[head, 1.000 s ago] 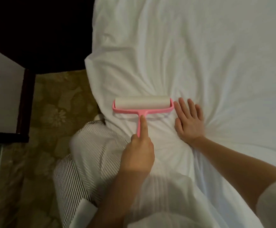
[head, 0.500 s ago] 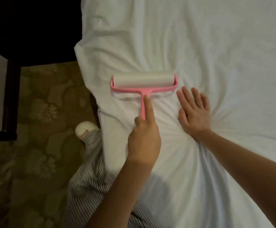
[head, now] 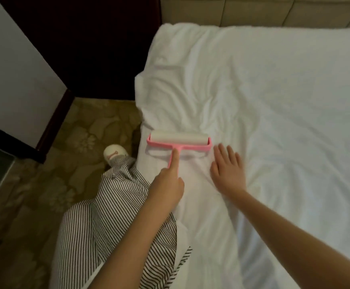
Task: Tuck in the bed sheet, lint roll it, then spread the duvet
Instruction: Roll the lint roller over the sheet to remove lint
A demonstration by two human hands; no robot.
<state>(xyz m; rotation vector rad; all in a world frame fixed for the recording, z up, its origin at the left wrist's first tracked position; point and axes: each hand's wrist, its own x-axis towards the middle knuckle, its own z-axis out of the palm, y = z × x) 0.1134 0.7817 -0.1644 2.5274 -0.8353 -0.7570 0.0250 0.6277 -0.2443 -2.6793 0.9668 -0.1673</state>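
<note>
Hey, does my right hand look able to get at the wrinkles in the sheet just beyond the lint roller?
Probably yes. The right hand lies flat and empty on the sheet beside the lint roller, and nothing lies between it and the wrinkles.

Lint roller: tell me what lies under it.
The lint roller rests on the wrinkled white bed sheet, near the bed's edge. The left hand grips its handle. Whatever lies beneath the sheet is covered.
</note>
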